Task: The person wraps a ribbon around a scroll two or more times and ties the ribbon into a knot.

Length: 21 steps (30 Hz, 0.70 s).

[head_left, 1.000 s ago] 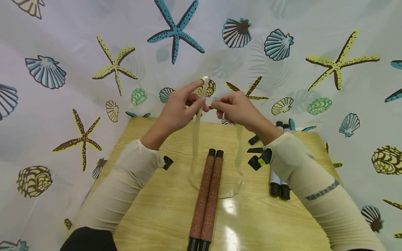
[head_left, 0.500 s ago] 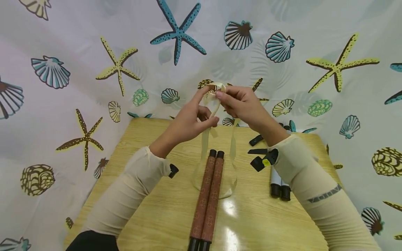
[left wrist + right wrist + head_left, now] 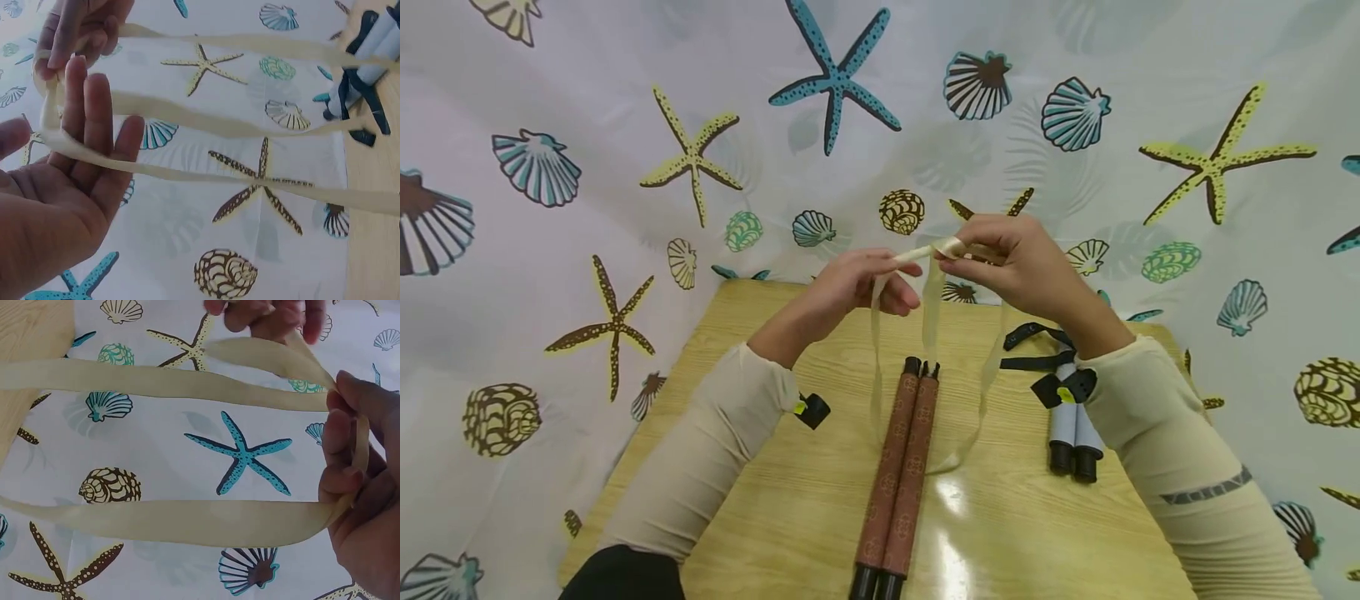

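Observation:
A cream ribbon (image 3: pixel 932 308) hangs in long loops from both raised hands, its lower part lying on the table beside two reddish-brown rolls (image 3: pixel 891 475) with black ends. My right hand (image 3: pixel 1018 258) pinches the ribbon between thumb and fingertips, and one strand also runs across its curled fingers in the right wrist view. Over the extended fingers of my left hand (image 3: pixel 868 287) passes another stretch of ribbon (image 3: pixel 162 170); the left thumb stands apart from it. The two hands are close together above the far ends of the rolls.
Two pale grey rolls (image 3: pixel 1074 433) with black ends lie at the right of the wooden table (image 3: pixel 760 500), partly behind the right forearm. Black straps (image 3: pixel 1033 363) lie near them. A white cloth (image 3: pixel 700 142) printed with starfish and shells hangs behind the table.
The left hand has gone from holding up a ribbon loop to lying lower with straighter fingers. The right hand has taken the ribbon near the left fingers and drawn slightly right.

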### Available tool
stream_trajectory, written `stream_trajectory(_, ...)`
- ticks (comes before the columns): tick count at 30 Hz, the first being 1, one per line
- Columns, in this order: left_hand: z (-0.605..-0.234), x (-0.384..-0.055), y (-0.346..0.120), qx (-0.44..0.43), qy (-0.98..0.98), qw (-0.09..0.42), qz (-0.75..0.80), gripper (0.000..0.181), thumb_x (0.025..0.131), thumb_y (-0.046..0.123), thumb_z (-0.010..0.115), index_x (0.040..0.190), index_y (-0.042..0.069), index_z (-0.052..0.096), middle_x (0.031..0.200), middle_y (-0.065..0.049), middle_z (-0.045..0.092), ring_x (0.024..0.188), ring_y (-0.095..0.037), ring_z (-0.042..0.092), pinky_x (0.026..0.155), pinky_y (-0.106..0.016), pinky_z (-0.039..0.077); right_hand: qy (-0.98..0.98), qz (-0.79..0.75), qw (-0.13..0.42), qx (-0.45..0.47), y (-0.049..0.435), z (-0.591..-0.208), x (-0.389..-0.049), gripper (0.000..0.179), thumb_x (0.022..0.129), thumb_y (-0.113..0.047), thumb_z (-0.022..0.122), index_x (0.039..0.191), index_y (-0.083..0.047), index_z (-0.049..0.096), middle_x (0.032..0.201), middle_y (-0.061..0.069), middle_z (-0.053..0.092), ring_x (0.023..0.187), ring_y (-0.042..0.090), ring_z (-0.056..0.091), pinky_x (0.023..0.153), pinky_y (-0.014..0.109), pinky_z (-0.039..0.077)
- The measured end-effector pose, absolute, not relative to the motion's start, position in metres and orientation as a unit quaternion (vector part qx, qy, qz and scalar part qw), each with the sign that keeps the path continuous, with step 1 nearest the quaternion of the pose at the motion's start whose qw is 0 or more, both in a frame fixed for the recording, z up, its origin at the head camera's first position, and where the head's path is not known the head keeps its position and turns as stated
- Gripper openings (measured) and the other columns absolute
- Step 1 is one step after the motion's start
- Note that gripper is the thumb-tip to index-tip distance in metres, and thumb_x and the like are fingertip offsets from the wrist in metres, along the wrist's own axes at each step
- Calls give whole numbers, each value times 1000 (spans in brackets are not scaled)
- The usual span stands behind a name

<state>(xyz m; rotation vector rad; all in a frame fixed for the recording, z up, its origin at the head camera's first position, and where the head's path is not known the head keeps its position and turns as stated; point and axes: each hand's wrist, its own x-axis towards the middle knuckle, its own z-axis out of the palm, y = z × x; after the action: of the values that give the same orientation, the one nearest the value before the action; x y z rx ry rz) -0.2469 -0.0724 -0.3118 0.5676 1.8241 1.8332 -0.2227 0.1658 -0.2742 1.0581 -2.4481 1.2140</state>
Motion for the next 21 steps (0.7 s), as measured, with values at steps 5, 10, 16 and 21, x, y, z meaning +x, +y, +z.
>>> stream_trajectory(5, -304, -241, -59, 221, 580, 300, 724, 47, 110, 27, 26, 144, 0, 45, 91, 0, 77, 78, -13, 74, 77, -34, 59, -809, 441, 156, 356, 156, -281, -222, 9, 88, 4, 71, 93, -2, 75, 90, 10, 71, 76, 4, 59, 69, 16, 50)
stream_trajectory(10, -304, -241, -54, 193, 605, 230, 738, 43, 110, 23, 36, 136, -5, 55, 110, -10, 75, 92, -13, 74, 83, -36, 60, -816, 441, 185, 324, 159, -287, -222, 11, 89, 2, 71, 97, -2, 76, 97, 7, 73, 74, 2, 57, 61, 17, 45)
stream_trajectory(16, -311, -256, -89, 151, 674, 109, 715, 33, 101, 10, 57, 127, -10, 61, 87, 4, 76, 78, -7, 74, 74, -24, 60, -801, 506, 199, 251, 190, -297, -219, 8, 91, -5, 72, 94, 2, 75, 93, -14, 68, 80, 3, 61, 73, 17, 49)
stream_trajectory(21, -311, -274, -143, 101, 708, 43, 698, 21, 94, 3, 67, 112, -5, 70, 76, 6, 74, 68, -6, 73, 67, -22, 59, -788, 557, 190, 181, 229, -307, -213, 8, 93, -8, 70, 93, -1, 74, 80, -15, 70, 69, 2, 63, 68, 15, 51)
